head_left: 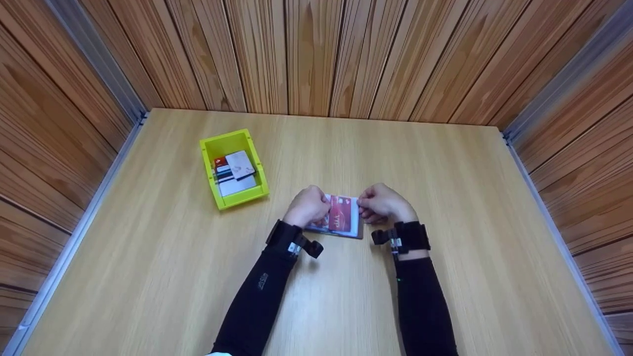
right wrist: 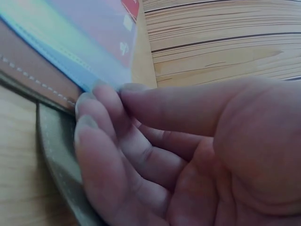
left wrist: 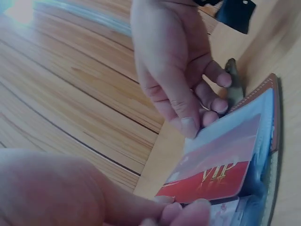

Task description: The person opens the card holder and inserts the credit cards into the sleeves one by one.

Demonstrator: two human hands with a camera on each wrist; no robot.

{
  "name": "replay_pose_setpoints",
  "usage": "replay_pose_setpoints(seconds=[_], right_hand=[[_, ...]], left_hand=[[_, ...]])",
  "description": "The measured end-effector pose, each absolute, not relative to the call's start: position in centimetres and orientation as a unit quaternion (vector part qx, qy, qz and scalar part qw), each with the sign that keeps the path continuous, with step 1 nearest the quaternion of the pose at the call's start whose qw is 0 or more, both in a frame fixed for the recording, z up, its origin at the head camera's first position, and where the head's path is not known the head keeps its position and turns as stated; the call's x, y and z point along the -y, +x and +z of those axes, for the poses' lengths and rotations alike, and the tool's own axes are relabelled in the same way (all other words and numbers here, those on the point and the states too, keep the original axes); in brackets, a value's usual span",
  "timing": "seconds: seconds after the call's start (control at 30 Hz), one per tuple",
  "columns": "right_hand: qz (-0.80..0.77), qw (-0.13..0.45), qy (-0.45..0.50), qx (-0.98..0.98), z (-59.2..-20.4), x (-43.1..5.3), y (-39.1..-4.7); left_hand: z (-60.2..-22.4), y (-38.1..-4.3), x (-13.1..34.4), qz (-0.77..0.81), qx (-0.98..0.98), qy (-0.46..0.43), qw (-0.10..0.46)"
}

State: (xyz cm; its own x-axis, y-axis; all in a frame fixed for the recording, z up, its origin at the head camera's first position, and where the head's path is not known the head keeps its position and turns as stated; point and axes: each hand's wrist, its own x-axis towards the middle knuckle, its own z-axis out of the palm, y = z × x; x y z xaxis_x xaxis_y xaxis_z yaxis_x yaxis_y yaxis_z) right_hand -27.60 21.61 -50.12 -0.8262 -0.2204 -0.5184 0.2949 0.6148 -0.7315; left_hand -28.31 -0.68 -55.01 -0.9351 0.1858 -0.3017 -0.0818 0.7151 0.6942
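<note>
A card holder with a brown stitched cover [left wrist: 273, 84] and clear plastic sleeves [right wrist: 70, 42] lies open on the table between both hands. In the left wrist view a red VIP card [left wrist: 214, 181] is partly inside a sleeve, its upper part showing through the plastic. My left hand [head_left: 309, 205] pinches the card's outer edge at the left. On the opposite side, my right hand [head_left: 388, 202] pinches the sleeve's edge between thumb and fingers. A greenish closure strap [right wrist: 61, 155] sticks out from the cover under the right fingers. Another printed card [left wrist: 225, 212] shows below the red one.
A yellow-green bin [head_left: 243, 199] stands to the left, farther back, with several cards [head_left: 240, 164] inside. Wood-plank walls [head_left: 311, 59] enclose the table [head_left: 445, 222] at the back and sides.
</note>
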Motion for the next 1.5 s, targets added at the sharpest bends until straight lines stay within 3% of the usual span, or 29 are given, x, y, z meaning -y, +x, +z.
replay_pose_setpoints(seconds=[0.2,0.47,1.5], right_hand=[[-0.445,0.294,0.024,-0.845,-50.0,-21.7,-27.9],[-0.425,0.28,0.022,-0.861,-49.6,-22.1,-28.0],[-0.412,0.266,0.008,-0.872,-49.7,-22.0,-27.9]], left_hand=[[-57.6,-29.5,-0.5,0.324,-0.935,0.035,0.138],[-50.7,-25.4,-0.6,0.441,-0.873,0.005,0.207],[-48.9,-25.2,0.9,0.481,-0.848,0.024,0.22]])
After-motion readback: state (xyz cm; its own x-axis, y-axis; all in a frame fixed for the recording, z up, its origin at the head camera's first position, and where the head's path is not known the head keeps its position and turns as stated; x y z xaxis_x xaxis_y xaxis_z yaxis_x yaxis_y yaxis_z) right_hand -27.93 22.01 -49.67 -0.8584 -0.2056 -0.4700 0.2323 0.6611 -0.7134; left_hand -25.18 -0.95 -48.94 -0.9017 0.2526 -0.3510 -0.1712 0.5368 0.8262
